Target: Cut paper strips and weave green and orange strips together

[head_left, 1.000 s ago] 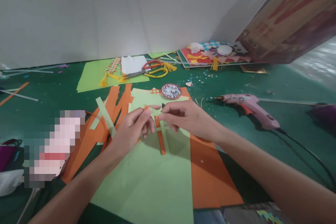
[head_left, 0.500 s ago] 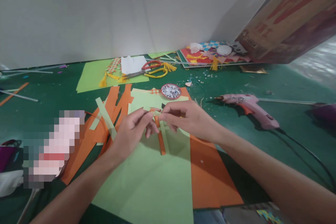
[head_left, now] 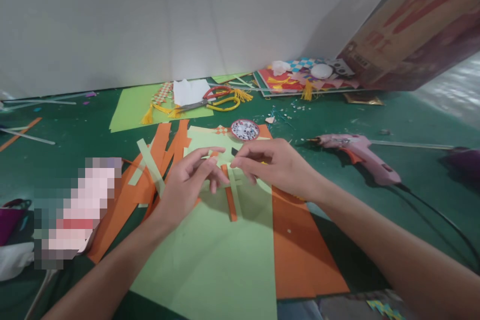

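Around a small bundle of crossed paper strips, my left hand (head_left: 193, 175) has its thumb and lower fingers curled, with the index finger stretched above. An orange strip (head_left: 231, 200) and a pale green strip (head_left: 235, 192) slant down from the bundle, between my hands. My right hand (head_left: 272, 162) has thumb and index finger pinched together just right of the strips; what is in that pinch is hidden. Beneath both hands lies a light green paper sheet (head_left: 225, 265), on top of orange paper (head_left: 303, 255).
A pink glue gun (head_left: 362, 152) lies at right, its cord running forward. Beyond my hands are a round dish of small beads (head_left: 245, 130) and scissors (head_left: 221, 99). Cut orange strips (head_left: 122, 212) and a blurred pinkish object (head_left: 80, 210) are at left. A white panel (head_left: 150, 20) stands behind.
My hands have drawn slightly apart. My left index finger has straightened and lifted from the thumb. The right fingertips have moved away from the left ones, while the hanging strips stay almost in place.
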A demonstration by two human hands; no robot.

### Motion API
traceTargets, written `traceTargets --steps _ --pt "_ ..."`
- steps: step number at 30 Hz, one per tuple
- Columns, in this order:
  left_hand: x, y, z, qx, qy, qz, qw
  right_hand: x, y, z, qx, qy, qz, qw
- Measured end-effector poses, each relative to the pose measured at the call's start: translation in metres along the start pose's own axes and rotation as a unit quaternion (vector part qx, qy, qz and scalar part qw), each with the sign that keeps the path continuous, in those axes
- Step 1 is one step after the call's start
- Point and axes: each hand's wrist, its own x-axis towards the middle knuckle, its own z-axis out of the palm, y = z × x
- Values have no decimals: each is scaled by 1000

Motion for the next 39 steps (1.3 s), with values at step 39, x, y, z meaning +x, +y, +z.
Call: traceTargets --steps 39 --pt "-4 -2 7 -3 -45 -19 999 -2 0 16 -40 107 -65 991"
